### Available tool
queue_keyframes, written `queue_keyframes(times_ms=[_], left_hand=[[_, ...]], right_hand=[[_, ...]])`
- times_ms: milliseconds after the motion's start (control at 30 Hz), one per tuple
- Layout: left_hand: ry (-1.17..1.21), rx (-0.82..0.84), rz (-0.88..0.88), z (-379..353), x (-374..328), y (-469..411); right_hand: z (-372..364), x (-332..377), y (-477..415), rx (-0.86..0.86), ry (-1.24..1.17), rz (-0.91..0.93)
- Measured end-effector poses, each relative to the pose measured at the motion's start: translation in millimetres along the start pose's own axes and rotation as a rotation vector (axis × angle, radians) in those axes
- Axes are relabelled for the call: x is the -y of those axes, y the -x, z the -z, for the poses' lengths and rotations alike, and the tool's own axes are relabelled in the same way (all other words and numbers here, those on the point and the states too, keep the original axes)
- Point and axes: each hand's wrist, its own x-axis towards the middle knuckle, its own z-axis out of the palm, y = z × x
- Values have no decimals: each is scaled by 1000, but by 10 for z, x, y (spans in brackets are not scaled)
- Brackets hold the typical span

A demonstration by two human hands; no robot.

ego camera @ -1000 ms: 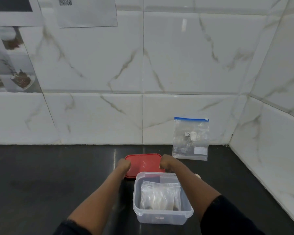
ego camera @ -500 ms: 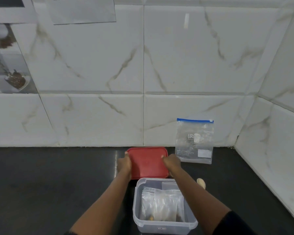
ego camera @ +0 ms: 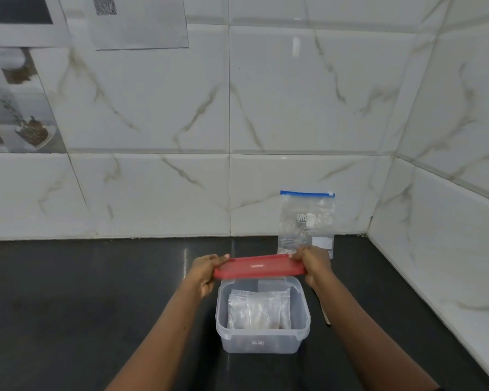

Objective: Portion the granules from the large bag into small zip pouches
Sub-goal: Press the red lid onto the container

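Head view: the left hand (ego camera: 206, 273) and right hand (ego camera: 314, 266) each grip one end of a red lid (ego camera: 259, 268), fingers curled over its far edge. The thumbs are hidden, so how they lie I cannot tell. The lid spans the gap between the two sets of fingers and lies nearly flat.

Just below the fingers, on the near side, an open clear tub (ego camera: 261, 344) stands on the black counter (ego camera: 96, 292). The lid covers the tub's far rim in the picture; whether they touch I cannot tell. Inside the tub small clear pouches (ego camera: 259, 309) stand upright in a bunch.

Beyond the right fingers, just behind them, the big bag (ego camera: 307, 221) with a blue zip strip stands leaning on the tiled wall (ego camera: 266, 108). Its lower left corner is hidden by the right fingertips.

Beside the right forearm, a thin pale tool (ego camera: 324, 310) lies on the counter, partly hidden.

Far above the left fingers, a sheet (ego camera: 141, 26) with a square code hangs on the wall.
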Motion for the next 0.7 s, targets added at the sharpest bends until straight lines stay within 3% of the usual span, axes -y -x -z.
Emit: queue_keyframes(times_ms=[133, 267, 367, 533, 700], left_hand=[[-194, -21, -11, 36, 114, 222], [-579, -331, -235, 10, 288, 266], [-797, -423, -299, -27, 372, 290], [-935, -402, -303, -118, 427, 270], [-932, -426, -275, -158, 502, 229]], right_hand=[[42, -230, 279, -33, 298, 119], [1, -367, 495, -72, 605, 317], [-12, -443, 582, -152, 756, 384], [44, -517, 651, -231, 973, 423], [104, -572, 642, -191, 912, 326]])
